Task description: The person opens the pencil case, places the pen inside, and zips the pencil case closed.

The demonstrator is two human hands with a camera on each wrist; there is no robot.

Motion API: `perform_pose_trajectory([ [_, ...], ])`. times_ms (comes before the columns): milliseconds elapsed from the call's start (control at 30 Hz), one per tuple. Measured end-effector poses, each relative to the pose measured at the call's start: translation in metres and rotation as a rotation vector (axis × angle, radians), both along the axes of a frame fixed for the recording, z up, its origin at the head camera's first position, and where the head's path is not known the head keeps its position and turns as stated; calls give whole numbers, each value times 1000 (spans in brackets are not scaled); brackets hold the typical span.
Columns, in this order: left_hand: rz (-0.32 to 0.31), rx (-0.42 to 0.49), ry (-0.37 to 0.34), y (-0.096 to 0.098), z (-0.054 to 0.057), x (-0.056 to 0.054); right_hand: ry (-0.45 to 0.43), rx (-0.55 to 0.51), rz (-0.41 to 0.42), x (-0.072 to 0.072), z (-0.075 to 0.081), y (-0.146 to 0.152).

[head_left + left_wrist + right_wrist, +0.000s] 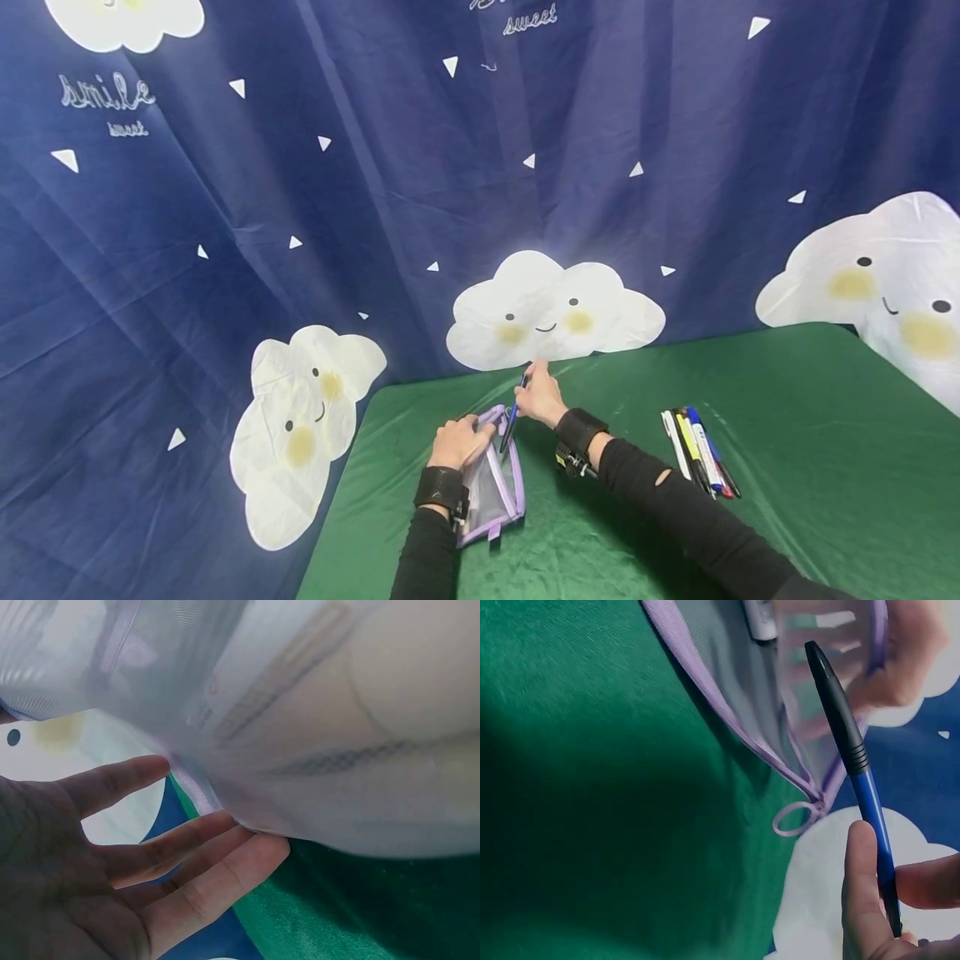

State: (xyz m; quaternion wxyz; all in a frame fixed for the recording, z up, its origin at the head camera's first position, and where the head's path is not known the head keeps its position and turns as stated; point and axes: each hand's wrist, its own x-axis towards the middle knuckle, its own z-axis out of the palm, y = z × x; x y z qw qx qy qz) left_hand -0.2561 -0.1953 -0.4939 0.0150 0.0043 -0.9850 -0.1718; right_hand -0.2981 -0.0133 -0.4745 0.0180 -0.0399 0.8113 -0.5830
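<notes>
Head view: pinching a blue-and-black pen (513, 414) in the right hand (542, 396), between thumb and finger, with its black end slanted down over the mesh pouch (502, 485), there on the green cloth (360, 533)! Gripping that pouch by its edge with the left hand (453, 443). And look across, just past the black right sleeve (690, 517), for pens and markers (703, 450) bunched together, lying on the cloth.

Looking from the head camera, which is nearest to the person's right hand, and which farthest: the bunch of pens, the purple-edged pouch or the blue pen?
1. Blue pen, pinched in the right hand.
2. Purple-edged pouch, just to its left.
3. Bunch of pens, well off right.
</notes>
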Motion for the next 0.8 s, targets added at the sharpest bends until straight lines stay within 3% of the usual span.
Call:
perform_pose_trajectory([
  [500,6,7,-21,0,-2,-3,-159,-263,52,16,-26,-29],
  [800,-3,-14,-17,-3,-2,-4,-314,-439,122,21,-33,-37],
])
